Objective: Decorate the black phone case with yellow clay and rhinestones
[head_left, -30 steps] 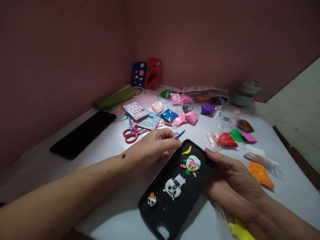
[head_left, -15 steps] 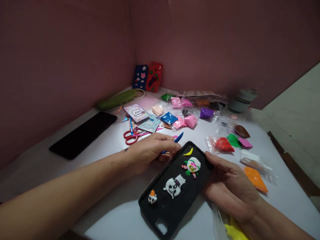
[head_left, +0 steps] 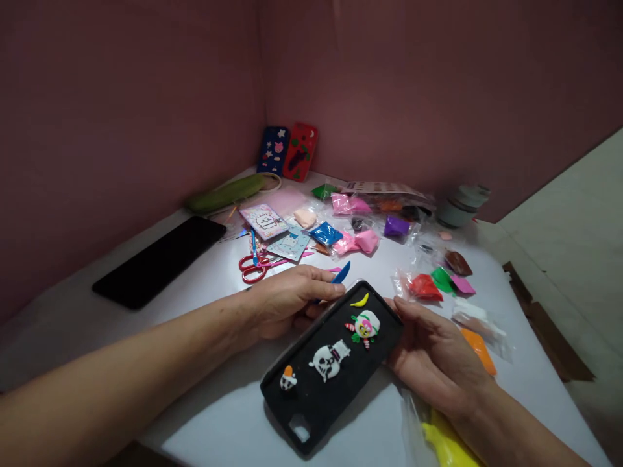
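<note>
A black phone case [head_left: 335, 395] is tilted above the table, its back facing me. Raised clay figures decorate it: a yellow banana [head_left: 359, 300], a white round face with green and striped bits [head_left: 366, 324], a black-and-white animal [head_left: 329, 361] and a small one with an orange top [head_left: 288, 379]. My right hand [head_left: 433, 350] grips the case by its right edge, thumb on the rim. My left hand [head_left: 296, 295] is closed around a blue plastic clay knife [head_left: 342, 272], its blade pointing up. Those fingers are beside the upper left edge of the case; whether they also support it is hidden.
Clay packets [head_left: 326, 233] in several colours spread across the white table [head_left: 214, 415]. Red-handled scissors [head_left: 253, 268], decorated cards [head_left: 265, 222] and a dark phone [head_left: 160, 263] lie to the left. Two decorated cases [head_left: 300, 152] lean in the corner; a grey container [head_left: 462, 206] stands right.
The phone case has shifted slightly left in view and turned a little, with both hands still around it. The blue knife also sits slightly further left and lower.
</note>
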A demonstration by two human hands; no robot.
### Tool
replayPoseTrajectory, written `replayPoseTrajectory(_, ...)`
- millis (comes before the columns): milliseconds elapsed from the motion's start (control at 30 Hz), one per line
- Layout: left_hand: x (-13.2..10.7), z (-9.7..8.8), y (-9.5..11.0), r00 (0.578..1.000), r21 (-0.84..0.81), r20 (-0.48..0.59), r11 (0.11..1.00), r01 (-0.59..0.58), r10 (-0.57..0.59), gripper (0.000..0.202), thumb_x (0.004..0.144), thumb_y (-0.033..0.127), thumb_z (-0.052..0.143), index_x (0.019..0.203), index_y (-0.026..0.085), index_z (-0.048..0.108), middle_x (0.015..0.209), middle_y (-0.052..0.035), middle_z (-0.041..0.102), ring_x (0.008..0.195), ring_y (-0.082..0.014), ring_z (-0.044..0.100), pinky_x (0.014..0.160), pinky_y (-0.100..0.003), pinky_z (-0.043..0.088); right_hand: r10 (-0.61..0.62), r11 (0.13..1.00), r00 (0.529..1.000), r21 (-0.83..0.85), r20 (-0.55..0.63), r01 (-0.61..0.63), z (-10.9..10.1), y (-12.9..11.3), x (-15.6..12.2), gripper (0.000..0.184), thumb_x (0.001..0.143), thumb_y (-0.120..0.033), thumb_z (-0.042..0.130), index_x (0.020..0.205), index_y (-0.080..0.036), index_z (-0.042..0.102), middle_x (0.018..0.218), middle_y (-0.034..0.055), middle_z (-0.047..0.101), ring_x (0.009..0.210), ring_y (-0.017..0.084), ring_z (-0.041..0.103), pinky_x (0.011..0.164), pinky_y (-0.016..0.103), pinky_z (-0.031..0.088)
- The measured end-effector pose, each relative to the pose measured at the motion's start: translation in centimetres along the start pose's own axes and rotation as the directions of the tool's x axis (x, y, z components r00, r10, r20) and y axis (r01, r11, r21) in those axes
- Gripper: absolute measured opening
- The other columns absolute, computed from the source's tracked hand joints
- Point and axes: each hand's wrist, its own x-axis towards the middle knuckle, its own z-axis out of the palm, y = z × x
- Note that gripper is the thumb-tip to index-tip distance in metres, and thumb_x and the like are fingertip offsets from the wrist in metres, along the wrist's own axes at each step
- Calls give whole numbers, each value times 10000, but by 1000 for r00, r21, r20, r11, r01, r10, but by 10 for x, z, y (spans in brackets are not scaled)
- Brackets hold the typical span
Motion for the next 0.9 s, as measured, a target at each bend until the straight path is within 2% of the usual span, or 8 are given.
replayPoseTrajectory(167, 1, -3, 2, 1000, 3, 6, 1000, -2, 2, 290, 776, 262, 652, 650, 157, 413, 527, 72, 326, 441, -40, 199, 430, -223, 88, -1, 996, 1000, -92, 26, 4, 0, -1, -2, 204, 694, -125, 716, 888, -68, 736, 820, 83, 748, 715, 158, 640, 693, 292, 537)
replayPoseTrajectory(300, 2, -4, 2, 1000, -3, 20, 1000, -3, 3, 291, 757, 262, 673, 650, 152, 427, 531, 73, 333, 447, -39, 206, 435, -219, 94, -7, 987, 996, -158, 90, 21, 2, -4, -5, 165, 738, -126, 701, 875, -42, 735, 809, 96, 737, 704, 159, 630, 642, 281, 537)
replayPoseTrajectory(667, 0, -1, 3, 1000, 2, 20, 1000, 4, -4, 310, 749, 259, 685, 637, 156, 415, 530, 72, 351, 445, -40, 205, 435, -226, 99, 6, 976, 993, -218, 115, 20, 2, -6, -5, 161, 738, -137, 712, 877, -61, 739, 786, 64, 720, 680, 115, 604, 632, 210, 503)
replayPoseTrajectory(900, 0, -3, 4, 1000, 18, 15, 1000, 16, -16, 320, 739, 296, 695, 617, 150, 437, 502, 74, 349, 429, -37, 236, 437, -222, 118, 0, 975, 992, -222, 127, 28, -1, -5, -5, 203, 771, -149, 685, 952, -66, 728, 882, 98, 729, 747, 139, 629, 695, 233, 514)
